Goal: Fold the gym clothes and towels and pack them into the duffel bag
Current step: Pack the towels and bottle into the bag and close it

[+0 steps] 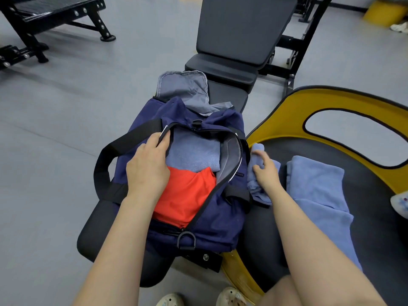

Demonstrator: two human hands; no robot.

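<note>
Head view
Duffel bag (218, 219): navy, at the middle of the frame, lying on the black padded bench (97, 226); its main opening is unzipped and gapes upward.
Left grip (146, 166): the left hand sits on the bag's left edge, fingers curled round the rim of the opening beside the black strap (123, 142), holding the edge back.
Inside the bag: a folded pale blue towel (192, 151) lies in the upper part of the opening; a red garment (187, 195) lies below it, touching it, partly under the left hand.
End flap (183, 85): grey lining, turned open at the bag's far end, above centre.
Right grip (266, 171): the right hand rests on a small blue folded cloth (254, 184) just right of the bag, fingers curled over it; blurred, so how firmly it holds I cannot tell.
Larger blue towel (318, 191): folded, right of the small cloth, on a black pad with a yellow frame (331, 100), centre right.
Incline bench (240, 29): black, top centre, beyond the bag.
</note>
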